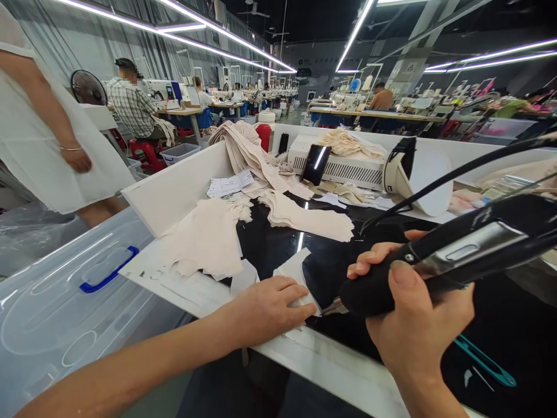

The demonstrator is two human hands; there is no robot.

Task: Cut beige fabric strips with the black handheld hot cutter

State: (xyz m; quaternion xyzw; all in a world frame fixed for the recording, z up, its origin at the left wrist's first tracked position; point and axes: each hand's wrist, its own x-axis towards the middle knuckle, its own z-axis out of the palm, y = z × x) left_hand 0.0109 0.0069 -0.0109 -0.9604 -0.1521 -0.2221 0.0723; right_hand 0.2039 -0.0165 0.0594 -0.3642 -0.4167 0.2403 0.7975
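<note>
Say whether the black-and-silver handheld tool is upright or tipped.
Tipped: the tool slants in the right hand, its rounded end lower.

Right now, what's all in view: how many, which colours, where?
Table: one, black and white, front
Handheld tool: one, black and silver, right
Flat piece: one, white, table's near edge
Cut pieces: many, cream, across the table
Vented box: one, white, table's far side
Phone: one, black, before the box
Cone-shaped object: one, white, beside the box
Snips: one, teal, table's near right
Lidded tub: one, clear, blue-handled, left
Caged fan: one, dark, far left
Sewing machines: many, white, behind
Lights: several, white, overhead
People: several, varied clothing, left and behind
Left hand: one, bare, on the flat piece
Right hand: one, bare, gripping the tool
</note>
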